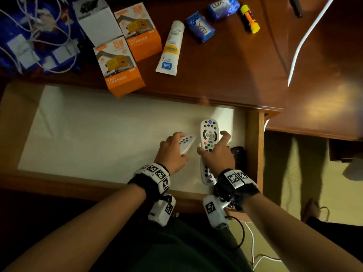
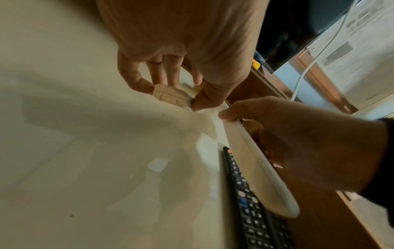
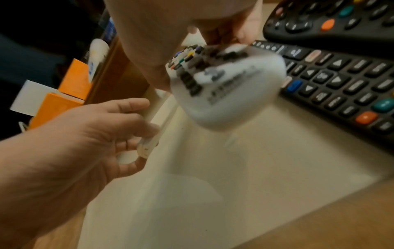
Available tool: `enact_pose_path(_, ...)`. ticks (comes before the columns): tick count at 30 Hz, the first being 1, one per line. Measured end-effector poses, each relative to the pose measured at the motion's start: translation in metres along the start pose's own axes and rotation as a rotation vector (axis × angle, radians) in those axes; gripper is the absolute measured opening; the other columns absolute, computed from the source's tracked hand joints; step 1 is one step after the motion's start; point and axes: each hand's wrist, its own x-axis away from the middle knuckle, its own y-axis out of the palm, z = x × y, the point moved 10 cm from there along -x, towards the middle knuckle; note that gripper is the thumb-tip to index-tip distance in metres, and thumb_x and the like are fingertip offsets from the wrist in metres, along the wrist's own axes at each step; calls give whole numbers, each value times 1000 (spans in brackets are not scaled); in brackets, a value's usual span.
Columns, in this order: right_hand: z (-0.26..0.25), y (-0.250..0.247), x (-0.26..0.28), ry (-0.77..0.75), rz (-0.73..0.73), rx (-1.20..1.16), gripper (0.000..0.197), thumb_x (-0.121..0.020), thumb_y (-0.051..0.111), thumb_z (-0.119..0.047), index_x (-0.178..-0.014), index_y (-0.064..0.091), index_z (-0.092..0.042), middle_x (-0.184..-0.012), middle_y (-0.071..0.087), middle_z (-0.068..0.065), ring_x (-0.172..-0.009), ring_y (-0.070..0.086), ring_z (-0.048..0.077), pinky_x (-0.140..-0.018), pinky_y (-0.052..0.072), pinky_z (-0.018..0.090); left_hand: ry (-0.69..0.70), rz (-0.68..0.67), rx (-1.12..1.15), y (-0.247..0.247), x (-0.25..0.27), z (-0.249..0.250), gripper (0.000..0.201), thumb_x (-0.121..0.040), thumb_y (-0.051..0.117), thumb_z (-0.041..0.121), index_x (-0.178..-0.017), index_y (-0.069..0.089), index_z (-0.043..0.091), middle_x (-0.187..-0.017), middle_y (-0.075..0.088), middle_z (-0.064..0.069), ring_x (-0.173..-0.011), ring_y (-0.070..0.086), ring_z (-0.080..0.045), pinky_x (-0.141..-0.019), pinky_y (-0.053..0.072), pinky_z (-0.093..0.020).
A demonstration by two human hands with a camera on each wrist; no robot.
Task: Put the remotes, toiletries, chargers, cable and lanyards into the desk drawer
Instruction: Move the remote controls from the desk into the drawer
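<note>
The desk drawer (image 1: 253, 146) is open, lined with white paper. My left hand (image 1: 179, 145) holds a small white remote (image 1: 187, 142) by its edges just above the liner; the left wrist view shows its end (image 2: 172, 97) pinched between thumb and fingers. My right hand (image 1: 213, 144) grips a long white remote (image 1: 209, 132) beside it, tilted over the liner (image 3: 224, 87). Two black remotes (image 3: 341, 87) lie stacked by the drawer's right wall. On the desk are two orange charger boxes (image 1: 119, 69), a white tube (image 1: 170, 50) and two blue soap boxes (image 1: 200, 26).
A yellow stick (image 1: 249, 18) lies at the back right of the desk. At the back left, blue lanyards under white chargers and cables (image 1: 33, 42) form a heap beside a white box (image 1: 98, 18). A white cable (image 1: 302, 42) crosses the right side. The drawer's left part shows bare liner (image 1: 88, 134).
</note>
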Motion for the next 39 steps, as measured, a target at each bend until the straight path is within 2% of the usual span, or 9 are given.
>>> enact_pose_path(7, 0, 42, -10, -26, -169, 211, 93, -76, 68, -29, -142, 3, -21, -106, 65, 14, -86, 65, 33, -73, 55, 40, -55, -53, -119, 21, -17, -15, 68, -84, 59, 16, -142, 27, 26, -139, 30, -10, -121, 41, -34, -99, 41, -39)
enact_pose_path(13, -2, 59, -10, -65, -283, 415, 108, -79, 65, -44, -146, -20, -33, -103, 65, 16, -89, 65, 34, -81, 53, 42, -143, -136, -146, 31, -22, -26, 88, -79, 70, 27, -147, 14, 28, -137, 29, -13, -117, 48, -39, -94, 46, -42)
enact_pose_path(18, 2, 60, -8, -39, -333, 487, 120, -75, 75, -38, -145, -22, -37, -111, 63, 18, -98, 63, 35, -79, 51, 41, -189, -260, -236, 41, -16, -33, 98, -78, 73, 31, -148, 6, 34, -142, 26, -14, -119, 48, -39, -92, 45, -42)
enact_pose_path(23, 4, 56, -8, -39, -339, 492, 124, -71, 80, -35, -147, -18, -32, -113, 62, 19, -100, 62, 36, -83, 53, 42, -162, -282, -291, 48, -12, -30, 84, -81, 68, 19, -145, 15, 30, -136, 38, -15, -113, 52, -38, -88, 47, -41)
enact_pose_path(27, 4, 52, -7, -53, -368, 554, 124, -71, 80, -30, -148, -17, -27, -115, 60, 20, -100, 62, 36, -85, 54, 44, -130, -290, -336, 50, -11, -22, 77, -84, 61, 13, -146, 17, 23, -133, 46, -17, -115, 52, -36, -91, 48, -41)
enact_pose_path(31, 2, 43, -9, -96, -356, 624, 120, -69, 82, -26, -149, -8, -21, -106, 64, 16, -97, 63, 33, -76, 52, 40, -71, -327, -376, 55, -9, -12, 76, -84, 61, 14, -147, 19, 19, -131, 50, -18, -113, 55, -35, -90, 48, -40)
enact_pose_path(35, -2, 32, -12, -112, -309, 685, 99, -69, 81, -22, -141, 13, -18, -105, 63, 13, -97, 61, 33, -65, 45, 37, -40, -392, -387, 61, -5, -4, 73, -83, 66, 18, -145, 27, 18, -124, 55, -16, -108, 58, -33, -83, 49, -36)
enact_pose_path(37, -8, 24, -16, -135, -236, 726, 89, -69, 81, -28, -136, 24, -16, -113, 56, 14, -105, 56, 32, -71, 47, 38, -20, -418, -397, 62, -3, -1, 66, -81, 68, 21, -138, 35, 14, -122, 56, -16, -106, 58, -33, -83, 51, -37)
enact_pose_path(39, -17, 16, -23, -192, -153, 768, 89, -65, 83, -34, -134, 30, -17, -128, 41, 12, -117, 43, 32, -84, 46, 40, 5, -430, -409, 62, -3, 1, 62, -80, 70, 22, -133, 39, 12, -118, 58, -16, -103, 59, -33, -83, 52, -39)
